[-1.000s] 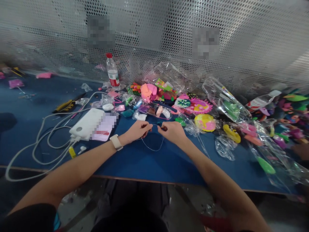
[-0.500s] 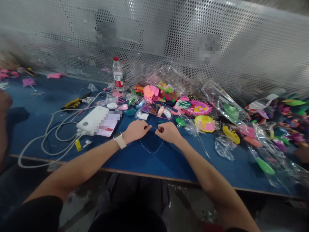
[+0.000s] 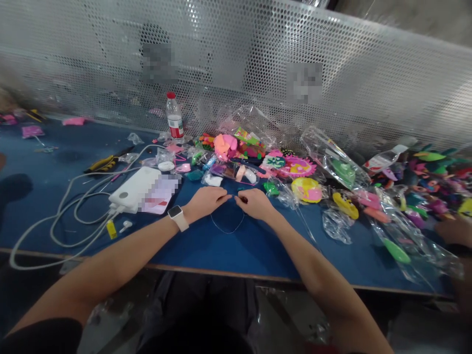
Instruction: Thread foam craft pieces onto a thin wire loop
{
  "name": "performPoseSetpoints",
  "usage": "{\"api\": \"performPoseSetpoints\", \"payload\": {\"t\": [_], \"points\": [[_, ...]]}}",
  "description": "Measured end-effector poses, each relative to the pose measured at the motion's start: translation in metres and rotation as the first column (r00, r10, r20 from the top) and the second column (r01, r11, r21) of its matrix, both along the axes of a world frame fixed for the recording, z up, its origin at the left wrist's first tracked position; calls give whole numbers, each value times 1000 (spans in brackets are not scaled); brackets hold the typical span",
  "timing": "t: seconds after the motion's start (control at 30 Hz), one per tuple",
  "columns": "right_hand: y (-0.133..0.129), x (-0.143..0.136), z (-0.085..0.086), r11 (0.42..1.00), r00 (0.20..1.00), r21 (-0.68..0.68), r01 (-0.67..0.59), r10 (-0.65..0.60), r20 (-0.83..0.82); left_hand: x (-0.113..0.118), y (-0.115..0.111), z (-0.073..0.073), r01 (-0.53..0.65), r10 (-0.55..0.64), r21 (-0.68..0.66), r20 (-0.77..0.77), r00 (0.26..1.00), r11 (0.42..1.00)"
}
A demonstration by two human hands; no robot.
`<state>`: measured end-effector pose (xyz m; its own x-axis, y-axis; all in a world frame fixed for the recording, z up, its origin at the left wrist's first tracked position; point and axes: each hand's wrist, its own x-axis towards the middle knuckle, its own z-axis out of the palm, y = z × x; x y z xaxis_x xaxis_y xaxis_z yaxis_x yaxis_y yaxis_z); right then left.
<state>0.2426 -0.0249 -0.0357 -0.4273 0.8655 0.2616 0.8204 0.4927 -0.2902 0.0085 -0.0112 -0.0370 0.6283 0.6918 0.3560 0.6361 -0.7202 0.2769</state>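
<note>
A thin pale wire or thread (image 3: 227, 232) hangs in a loop between my two hands, over the blue table (image 3: 221, 253). My left hand (image 3: 207, 202), with a watch at the wrist, pinches one part of it between thumb and forefinger. Opposite, my right hand (image 3: 255, 202) is closed in a pinch on the other part. The fingertips of both hands are close together. Whether this strand is wire or thread I cannot tell. Just beyond my hands lie a white clay-like lump (image 3: 213, 180) and a green one (image 3: 271, 189).
On the left are a white power bank (image 3: 134, 189) with looped cables, a phone (image 3: 158, 195) and pliers (image 3: 106, 161). A bottle (image 3: 174, 118) stands by the perforated metal panel (image 3: 228, 64). Colourful pieces and plastic bags spread right. Another person's hand (image 3: 455, 230) is at the right edge.
The view has shifted slightly. My fingertips have come closer together, and the strand still loops below them. The watch face has turned into view.
</note>
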Motion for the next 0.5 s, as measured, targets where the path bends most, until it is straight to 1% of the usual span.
{"api": "performPoseSetpoints", "payload": {"t": [0.1, 0.17, 0.23, 0.3, 0.4, 0.5], "points": [[0, 3, 2, 1000, 999, 1, -29, 29, -20, 0, 3, -1, 38, -31, -78, 89, 996, 996], [1, 5, 3, 999, 998, -2, -41, 41, -57, 0, 5, -1, 50, -23, -171, 154, 988, 984], [2, 6, 4, 999, 992, -9, -38, 36, -118, -1, 7, 0, 54, -11, -229, 183, 983, 972], [2, 5, 4, 999, 982, -14, -32, 29, -185, -1, 7, -1, 20, 18, -220, 169, 985, 975], [-1, 1, 2, 1000, 969, 11, -21, 23, -247, 1, 4, -2, -78, 99, -160, 123, 988, 984], [-4, -5, -1, 999, 960, 33, 34, -24, -279, 4, 0, -3, -131, 144, -129, 90, 985, 983]]}}
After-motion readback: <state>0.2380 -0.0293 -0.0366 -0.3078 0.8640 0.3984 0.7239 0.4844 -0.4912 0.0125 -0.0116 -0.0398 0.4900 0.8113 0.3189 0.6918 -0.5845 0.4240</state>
